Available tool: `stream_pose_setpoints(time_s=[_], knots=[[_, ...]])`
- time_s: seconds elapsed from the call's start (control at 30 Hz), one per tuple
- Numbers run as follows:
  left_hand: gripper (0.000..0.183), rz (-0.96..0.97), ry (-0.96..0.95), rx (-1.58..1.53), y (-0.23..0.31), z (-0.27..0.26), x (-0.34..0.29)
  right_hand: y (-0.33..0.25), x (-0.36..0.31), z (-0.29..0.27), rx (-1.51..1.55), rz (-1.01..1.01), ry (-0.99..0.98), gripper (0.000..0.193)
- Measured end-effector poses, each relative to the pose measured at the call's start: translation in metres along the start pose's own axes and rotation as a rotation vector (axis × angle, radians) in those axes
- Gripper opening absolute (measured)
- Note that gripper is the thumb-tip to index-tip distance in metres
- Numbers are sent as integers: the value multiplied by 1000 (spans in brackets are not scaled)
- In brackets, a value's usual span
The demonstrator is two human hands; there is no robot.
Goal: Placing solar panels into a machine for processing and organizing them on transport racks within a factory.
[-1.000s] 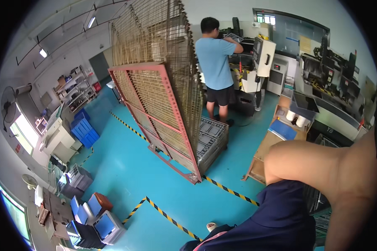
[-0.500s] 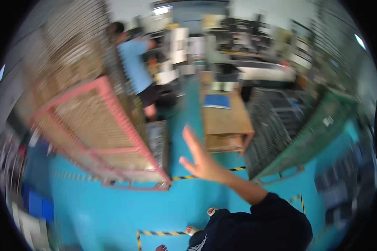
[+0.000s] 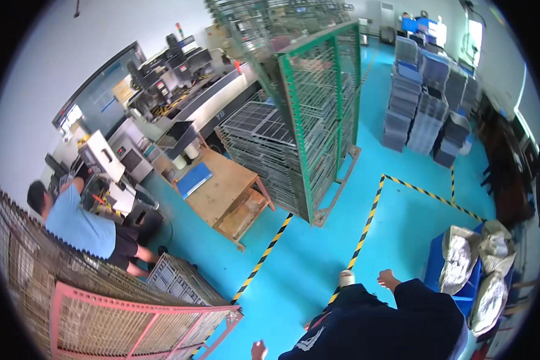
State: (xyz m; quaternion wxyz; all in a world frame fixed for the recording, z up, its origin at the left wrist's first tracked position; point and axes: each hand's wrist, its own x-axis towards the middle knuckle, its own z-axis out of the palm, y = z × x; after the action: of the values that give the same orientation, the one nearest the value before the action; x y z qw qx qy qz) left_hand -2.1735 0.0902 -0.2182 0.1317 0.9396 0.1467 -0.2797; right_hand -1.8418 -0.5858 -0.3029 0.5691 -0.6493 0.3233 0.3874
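My left hand [image 3: 258,350] shows at the lower edge, small and partly cut off, its fingers curled in with nothing visible in them. Off to the right, my right hand [image 3: 388,279] hangs low beside my dark shirt, fingers loosely bent and apart, holding nothing. Neither hand touches anything. Blue floor lies beneath both. Nearest the right hand stands a blue bin [image 3: 437,264] with pale sacks [image 3: 460,258] in and beside it. Ahead is a green-framed rack [image 3: 336,120] next to stacked wire-grid trays [image 3: 264,129].
A pink-framed rack [image 3: 144,321] stands at lower left, near a low grey crate [image 3: 183,281]. A wooden table [image 3: 222,189] carries a blue folder [image 3: 194,180]. A person in a light blue shirt [image 3: 81,222] works at left. Stacked grey bins [image 3: 429,114] stand far right. Yellow-black tape [image 3: 366,231] marks the floor.
My view has turned to the right, and the racks and table now sit further left. My right hand, earlier raised and spread out ahead, has dropped to my right side.
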Motion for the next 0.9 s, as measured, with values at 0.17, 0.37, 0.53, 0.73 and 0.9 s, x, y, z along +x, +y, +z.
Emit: stream_pose_setpoints(time_s=[0.17, 0.37, 0.53, 0.73, 0.9], knots=[[40, 6, 262, -549, 172, -106, 139, 11, -6, 85, -1278, -566, 67, 22], [62, 72, 224, -909, 325, -152, 265, -52, -36, -61, 152, -72, -116, 23], [58, 47, 26, -869, 382, -139, 328, -101, -53, -235, 343, -266, 544, 25], [31, 151, -268, -594, 439, -118, 308, -103, -46, -336, 870, -169, 726, 20], [27, 765, 176, 57, 462, -116, 341, -81, -8, -299, 708, 4, 565, 14]])
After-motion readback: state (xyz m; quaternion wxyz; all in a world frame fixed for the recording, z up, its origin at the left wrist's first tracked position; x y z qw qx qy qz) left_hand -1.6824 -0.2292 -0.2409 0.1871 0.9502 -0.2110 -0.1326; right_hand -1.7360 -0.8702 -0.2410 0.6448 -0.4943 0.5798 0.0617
